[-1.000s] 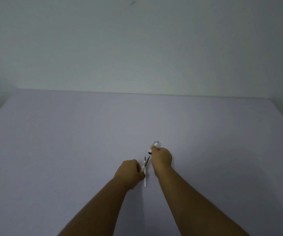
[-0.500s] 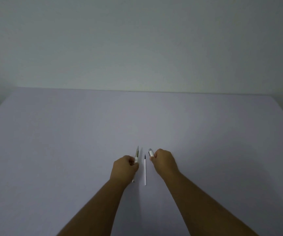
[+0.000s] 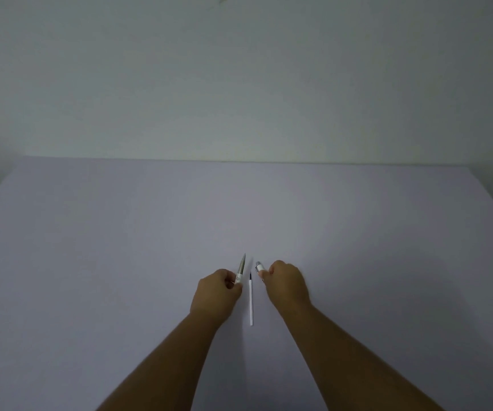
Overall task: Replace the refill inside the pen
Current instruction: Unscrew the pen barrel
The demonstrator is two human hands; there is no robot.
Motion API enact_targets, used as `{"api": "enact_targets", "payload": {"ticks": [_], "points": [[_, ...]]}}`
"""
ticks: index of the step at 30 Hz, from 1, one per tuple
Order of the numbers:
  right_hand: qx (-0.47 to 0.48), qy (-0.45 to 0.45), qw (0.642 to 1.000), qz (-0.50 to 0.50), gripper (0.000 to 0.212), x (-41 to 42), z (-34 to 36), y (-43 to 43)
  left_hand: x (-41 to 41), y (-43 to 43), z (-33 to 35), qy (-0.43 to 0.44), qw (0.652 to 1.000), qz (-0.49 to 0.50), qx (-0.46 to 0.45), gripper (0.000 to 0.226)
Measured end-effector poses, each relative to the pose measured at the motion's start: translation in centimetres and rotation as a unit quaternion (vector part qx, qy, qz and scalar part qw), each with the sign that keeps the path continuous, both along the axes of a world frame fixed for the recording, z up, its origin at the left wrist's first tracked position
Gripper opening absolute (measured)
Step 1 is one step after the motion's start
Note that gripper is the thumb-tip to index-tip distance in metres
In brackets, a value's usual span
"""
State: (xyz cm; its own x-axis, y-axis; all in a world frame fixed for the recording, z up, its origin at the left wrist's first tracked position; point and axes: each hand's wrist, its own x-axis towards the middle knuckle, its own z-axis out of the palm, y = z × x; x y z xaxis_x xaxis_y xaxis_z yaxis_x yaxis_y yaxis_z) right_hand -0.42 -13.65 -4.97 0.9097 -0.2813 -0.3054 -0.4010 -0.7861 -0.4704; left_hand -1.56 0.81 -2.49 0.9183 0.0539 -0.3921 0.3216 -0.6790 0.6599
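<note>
Refill (image 3: 251, 301) between pen-holding hands (image 3: 218, 290)

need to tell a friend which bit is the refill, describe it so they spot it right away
On the pale table, look between the two hands. The refill is the thin white stick with a dark tip, lying loose on the surface; the pen pieces beside it are both held.

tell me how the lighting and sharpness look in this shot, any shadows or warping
Head view: dim, flat light with a grey cast and no glare; soft shadows fall on the table beside the forearms; the left hand, right hand and refill are fairly sharp, fine detail of the pen pieces too small to read; wide-angle warping tilts the table's side edges inward.
</note>
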Motion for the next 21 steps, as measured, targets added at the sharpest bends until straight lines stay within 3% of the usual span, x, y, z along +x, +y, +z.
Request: {"api": "enact_targets", "payload": {"ticks": [3, 6, 11, 21], "points": [[0.139, -0.057, 0.987, -0.06, 0.049, 0.2, 1.6, 0.3, 0.0, -0.3, 0.6, -0.009, 1.0, -0.014, 0.017, 0.012], [0.272, -0.033, 0.959, -0.076, 0.047, 0.5, 3.0, 1.1, -0.1, -0.8, 1.1, -0.035, 0.997, -0.047, 0.044, 0.018], [0.3, -0.011, 0.952, -0.055, 0.024, 0.6, 3.8, 1.1, -0.1, -0.8, 1.9, -0.043, 0.993, -0.08, 0.073, 0.021], [0.424, 0.012, 0.904, -0.053, 0.014, 0.0, 5.5, 0.0, -0.2, -0.4, 3.1, -0.061, 0.994, -0.087, 0.035, 0.023]]}}
